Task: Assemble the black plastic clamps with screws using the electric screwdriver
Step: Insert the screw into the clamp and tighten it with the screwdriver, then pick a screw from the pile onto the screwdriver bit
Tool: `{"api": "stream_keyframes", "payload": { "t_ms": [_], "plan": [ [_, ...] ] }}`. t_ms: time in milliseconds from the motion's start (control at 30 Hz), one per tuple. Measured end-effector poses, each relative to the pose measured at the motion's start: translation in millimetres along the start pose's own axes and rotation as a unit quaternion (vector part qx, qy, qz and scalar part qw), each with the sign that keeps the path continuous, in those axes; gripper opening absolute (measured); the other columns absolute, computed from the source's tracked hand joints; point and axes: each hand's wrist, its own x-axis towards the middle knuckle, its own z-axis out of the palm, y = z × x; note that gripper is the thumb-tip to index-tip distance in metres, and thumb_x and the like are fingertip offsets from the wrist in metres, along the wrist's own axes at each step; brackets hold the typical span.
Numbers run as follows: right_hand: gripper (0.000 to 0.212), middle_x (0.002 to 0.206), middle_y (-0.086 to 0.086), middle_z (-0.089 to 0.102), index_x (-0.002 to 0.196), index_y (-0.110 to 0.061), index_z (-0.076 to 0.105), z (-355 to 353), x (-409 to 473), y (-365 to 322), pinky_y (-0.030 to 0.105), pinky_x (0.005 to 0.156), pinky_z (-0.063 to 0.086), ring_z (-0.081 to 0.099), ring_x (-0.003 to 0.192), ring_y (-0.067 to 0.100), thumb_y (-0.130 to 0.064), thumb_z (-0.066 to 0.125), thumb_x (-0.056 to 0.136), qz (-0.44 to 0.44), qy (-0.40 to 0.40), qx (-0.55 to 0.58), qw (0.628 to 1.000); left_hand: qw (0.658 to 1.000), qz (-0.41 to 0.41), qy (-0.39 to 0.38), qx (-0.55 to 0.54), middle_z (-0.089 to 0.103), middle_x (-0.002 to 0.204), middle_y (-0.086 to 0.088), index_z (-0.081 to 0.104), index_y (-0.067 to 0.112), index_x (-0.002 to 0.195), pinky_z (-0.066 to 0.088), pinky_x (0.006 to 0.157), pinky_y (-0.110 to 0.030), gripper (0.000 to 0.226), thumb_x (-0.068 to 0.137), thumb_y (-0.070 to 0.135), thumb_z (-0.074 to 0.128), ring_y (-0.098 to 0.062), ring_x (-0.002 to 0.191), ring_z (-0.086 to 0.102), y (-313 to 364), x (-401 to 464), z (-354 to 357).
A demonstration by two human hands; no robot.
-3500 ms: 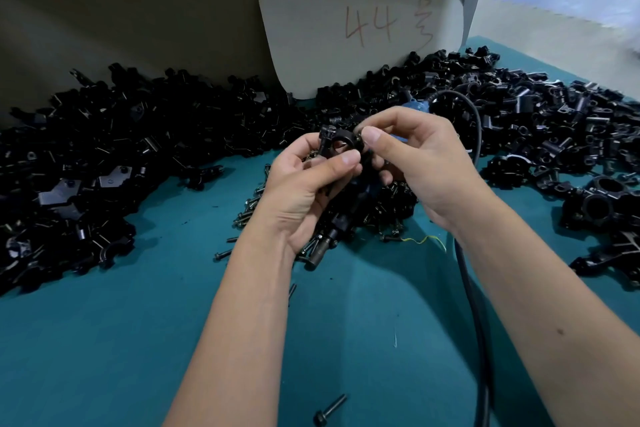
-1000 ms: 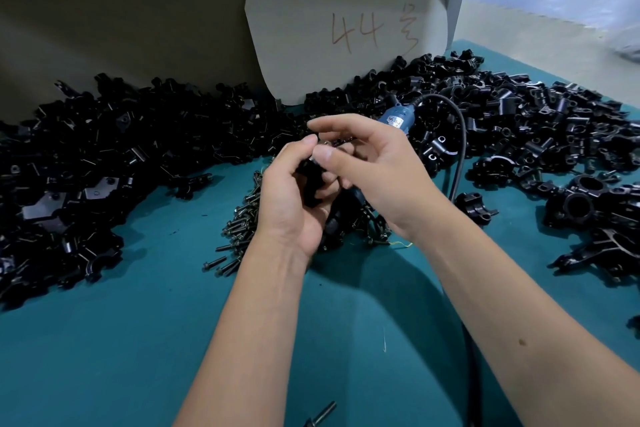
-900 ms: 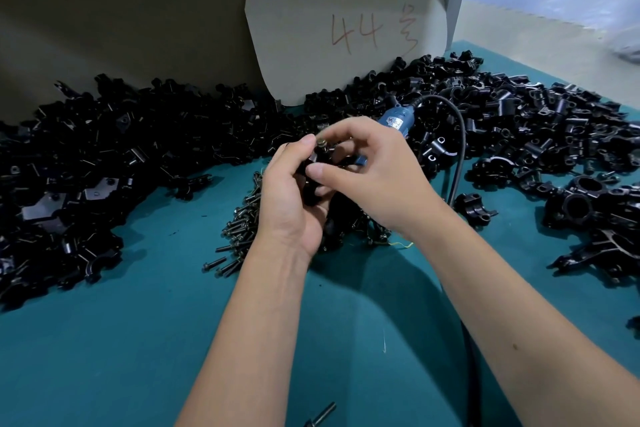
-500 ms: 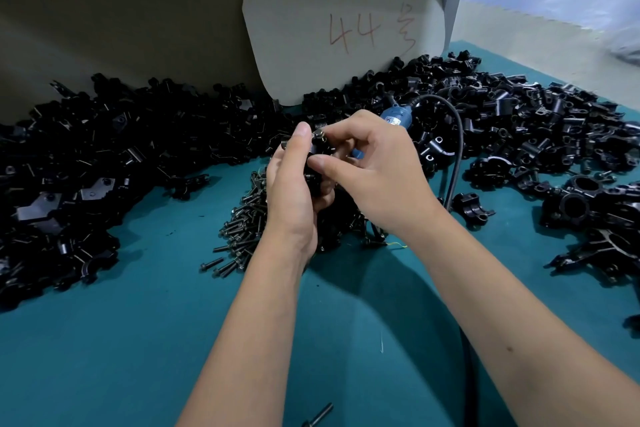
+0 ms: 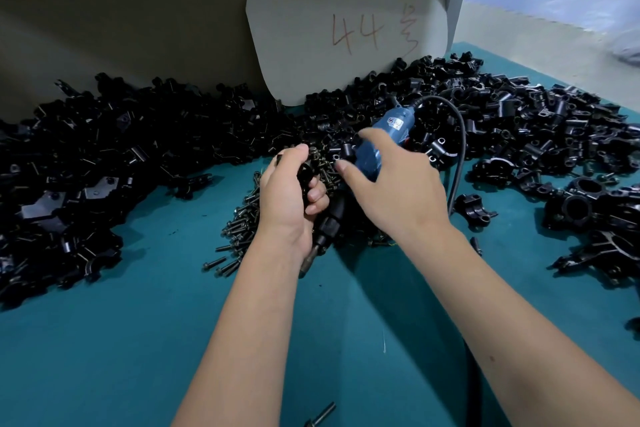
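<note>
My left hand [image 5: 289, 198] grips a black plastic clamp [image 5: 305, 170] with a screw head showing at its top, held over the pile of screws [image 5: 242, 222]. My right hand [image 5: 391, 191] hovers with spread fingers over the blue electric screwdriver [image 5: 381, 142], which lies on the table. Its black nose and bit [image 5: 329, 225] point toward me under my left hand. Whether my right fingers touch the tool is unclear.
Big heaps of black clamp parts lie at the left [image 5: 86, 163] and back right [image 5: 519, 121]. Larger assembled clamps [image 5: 588, 208] sit at the right. A white card marked 44 [image 5: 346, 28] leans on the wall. The screwdriver's cable [image 5: 460, 149] loops right. A loose screw [image 5: 320, 414] lies near me.
My right hand has let go of the clamp and screw and moved right and back over the blue screwdriver. My left hand has sunk a little with the clamp.
</note>
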Motion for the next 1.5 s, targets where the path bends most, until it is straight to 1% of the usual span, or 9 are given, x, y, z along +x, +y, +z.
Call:
{"api": "stream_keyframes", "payload": {
  "t_ms": [133,400,500,633,733,833,1033,1167,1500],
  "plan": [
    [0.052,0.105,-0.007,0.07,0.132,-0.045,0.057,1.4,0.4,-5.1,0.034,0.077,0.054,0.067,0.091,0.022,-0.063,0.07,0.086,0.03,-0.009,0.041,0.999,0.999,-0.023,0.002,-0.022,0.036,0.064,-0.001,0.041,0.015,0.088,0.02,0.036,-0.019,0.02,0.101,0.023,0.053,-0.009,0.045,0.029,-1.0,1.7,-1.0],
    [0.063,0.083,-0.002,0.069,0.115,-0.03,0.038,-6.7,8.1,2.0,0.032,0.065,0.055,0.066,0.068,0.011,-0.035,0.085,0.074,0.07,0.023,0.294,0.953,0.997,-0.053,-0.039,-0.049,0.034,0.063,0.001,0.037,0.017,0.078,0.017,0.035,-0.019,0.028,0.1,0.03,0.05,-0.008,0.044,0.025,4.1,4.1,-10.4],
    [0.047,0.089,-0.001,0.076,0.113,-0.027,0.056,-12.3,12.7,-1.0,0.015,0.068,0.054,0.069,0.075,0.004,-0.03,0.087,0.078,0.053,0.017,0.434,0.899,0.997,-0.046,-0.043,-0.049,0.036,0.061,0.001,0.037,0.017,0.075,0.018,0.033,-0.019,0.03,0.099,0.031,0.049,-0.008,0.042,0.025,8.3,5.2,-14.9],
    [0.007,0.083,-0.01,0.074,0.095,-0.02,0.07,-18.4,12.7,-9.3,0.022,0.074,0.057,0.07,0.08,0.004,-0.023,0.076,0.092,0.053,-0.002,0.557,0.829,0.997,-0.059,-0.049,-0.033,0.034,0.061,0.002,0.039,0.018,0.072,0.022,0.034,-0.019,0.032,0.094,0.034,0.055,-0.008,0.043,0.025,12.5,5.7,-23.3],
    [0.013,0.089,0.0,0.069,0.106,-0.011,0.061,-25.5,14.4,-18.4,0.04,0.084,0.063,0.07,0.081,0.014,-0.022,0.066,0.101,0.112,0.001,0.694,0.711,0.997,-0.058,-0.028,0.049,0.041,0.059,0.003,0.046,0.017,0.08,0.014,0.057,-0.023,0.022,0.092,0.03,0.06,-0.009,0.047,0.03,14.6,5.9,-27.8],
    [0.021,0.083,0.006,0.065,0.112,-0.008,0.051,-39.9,17.0,-21.6,0.039,0.071,0.06,0.066,0.068,0.02,-0.023,0.063,0.102,0.116,0.02,0.763,0.635,0.991,-0.065,-0.055,0.105,0.042,0.061,0.0,0.047,0.017,0.083,0.016,0.045,-0.021,0.018,0.094,0.024,0.059,-0.009,0.046,0.031,18.1,6.6,-33.1],
    [0.045,0.07,-0.001,0.054,0.088,-0.017,0.052,-66.2,18.5,-18.3,0.027,0.061,0.047,0.049,0.056,0.015,-0.06,0.053,0.101,0.103,0.041,0.749,0.653,0.96,-0.031,-0.114,0.254,0.042,0.058,0.002,0.047,0.02,0.075,0.019,0.037,-0.017,0.02,0.081,0.029,0.063,-0.009,0.042,0.03,18.6,4.3,-29.6],
    [0.043,0.074,0.002,0.058,0.117,-0.01,0.046,-71.6,16.5,-20.6,0.034,0.063,0.052,0.054,0.058,0.017,-0.039,0.071,0.097,0.088,0.104,0.728,0.672,0.925,-0.019,-0.147,0.35,0.041,0.055,0.007,0.052,0.026,0.067,0.021,0.041,-0.019,0.018,0.078,0.035,0.063,-0.01,0.043,0.032,11.8,0.6,-22.3],
    [0.032,0.062,0.004,0.045,0.106,-0.008,0.04,-76.0,17.1,-27.9,0.032,0.053,0.041,0.044,0.05,0.019,-0.025,0.066,0.097,0.026,0.2,0.693,0.693,0.904,0.009,-0.156,0.398,0.035,0.056,0.007,0.043,0.026,0.066,0.022,0.043,-0.024,0.024,0.078,0.036,0.062,-0.012,0.044,0.031,11.1,-0.8,-17.8]
  ]
}}
